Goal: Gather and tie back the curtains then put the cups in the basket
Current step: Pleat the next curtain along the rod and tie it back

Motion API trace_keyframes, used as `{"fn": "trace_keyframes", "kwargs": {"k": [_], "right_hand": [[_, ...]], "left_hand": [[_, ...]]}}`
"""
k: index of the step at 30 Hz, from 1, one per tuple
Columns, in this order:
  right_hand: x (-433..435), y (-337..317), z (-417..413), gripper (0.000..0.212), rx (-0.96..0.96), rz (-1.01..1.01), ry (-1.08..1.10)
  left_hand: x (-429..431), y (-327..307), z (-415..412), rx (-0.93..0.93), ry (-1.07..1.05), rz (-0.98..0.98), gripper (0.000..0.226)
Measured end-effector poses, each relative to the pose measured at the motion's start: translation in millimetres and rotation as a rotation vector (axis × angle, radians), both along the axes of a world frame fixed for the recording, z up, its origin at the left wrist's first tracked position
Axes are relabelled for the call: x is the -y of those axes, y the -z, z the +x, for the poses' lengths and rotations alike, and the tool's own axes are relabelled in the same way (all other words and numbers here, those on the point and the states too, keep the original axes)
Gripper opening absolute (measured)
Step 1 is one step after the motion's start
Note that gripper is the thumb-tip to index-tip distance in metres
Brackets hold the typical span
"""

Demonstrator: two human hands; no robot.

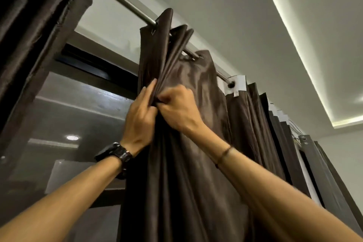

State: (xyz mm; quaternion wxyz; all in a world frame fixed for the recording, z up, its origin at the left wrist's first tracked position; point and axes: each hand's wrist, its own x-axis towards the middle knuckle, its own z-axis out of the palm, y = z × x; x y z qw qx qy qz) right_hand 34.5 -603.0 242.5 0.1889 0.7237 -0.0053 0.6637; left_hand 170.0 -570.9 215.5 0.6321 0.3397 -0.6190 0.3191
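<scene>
Overhead, the dark brown curtain [196, 88] hangs bunched on the metal rod [125, 5]. Both hands are raised to its folds: the left hand [140, 118] holds the gathered pleats with fingers extended upward, and the right hand [177, 107] pinches them, fingers curled tight.

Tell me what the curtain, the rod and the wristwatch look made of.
Curtain: dark brown woven fabric with a satin-like finish, judging by the soft sheen on its folds; possibly synthetic.
Rod: metal, polished or brushed, with a bright streak along its length.
Wristwatch: black and glossy with small glints; plastic or metal, unclear.
</scene>
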Motion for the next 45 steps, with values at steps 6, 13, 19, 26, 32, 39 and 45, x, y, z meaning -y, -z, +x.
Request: {"fn": "trace_keyframes", "kwargs": {"k": [6, 13, 19, 26, 32, 39, 45], "right_hand": [[26.0, 9.9, -32.2, 0.051, -0.076, 0.142, -0.185], [127.9, 36.6, -73.5, 0.083, 0.459, 0.651, 0.150], [132.1, 45.0, -71.5, 0.010, 0.254, 0.543, -0.130], [44.4, 17.0, -14.3, 0.021, 0.051, 0.169, -0.236], [5.4, -0.4, 2.6, 0.008, 0.015, 0.037, -0.199], [22.0, 125.0, 5.7, 0.051, -0.069, 0.301, -0.407], [10.0, 203.7, -7.6, 0.092, -0.098, 0.445, -0.455]], "left_hand": [[6.2, 6.1, 4.9, -0.054, -0.019, -0.023, 0.082], [6.7, 4.0, -18.1, 0.023, -0.097, 0.035, 0.094], [11.8, 9.7, -33.4, 0.030, -0.112, 0.079, 0.104], [11.2, 14.5, -31.3, 0.027, 0.036, 0.021, 0.088], [-3.0, 9.1, -12.3, -0.014, 0.160, -0.041, 0.086], [-6.1, 57.2, -17.1, -0.028, 0.110, 0.094, 0.089], [-23.5, 131.5, -20.2, -0.082, 0.089, 0.238, 0.084]]}}
